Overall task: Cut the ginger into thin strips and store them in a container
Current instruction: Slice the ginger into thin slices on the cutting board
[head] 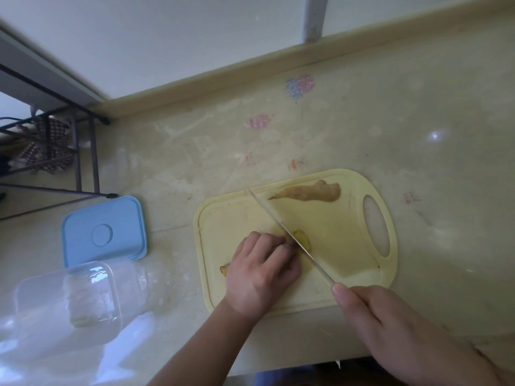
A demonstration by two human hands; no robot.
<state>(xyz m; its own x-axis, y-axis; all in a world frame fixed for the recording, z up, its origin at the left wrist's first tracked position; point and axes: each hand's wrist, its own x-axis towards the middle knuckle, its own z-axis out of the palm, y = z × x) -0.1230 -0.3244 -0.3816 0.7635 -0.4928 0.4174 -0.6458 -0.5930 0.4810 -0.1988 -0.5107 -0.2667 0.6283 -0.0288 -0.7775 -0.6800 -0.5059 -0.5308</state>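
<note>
On the pale yellow cutting board [348, 240], my left hand [262, 271] holds a piece of ginger [303, 239] with curled fingers; a bit of it shows past my wrist side at the lower left. My right hand [390, 324] grips the handle of a knife [289, 235], forefinger along its spine. The thin blade runs diagonally across the board and rests on the ginger beside my left fingertips. A larger unpeeled ginger root [309, 192] lies at the board's far edge. The clear plastic container [69, 296] stands at the lower left, its blue lid [104, 232] behind it.
The board lies on a beige marble counter [362, 129] with faded coloured stains, near its front edge. A raised backsplash and white wall run along the back. A dark metal rack [55, 151] with patterned cloth stands past the counter's left end.
</note>
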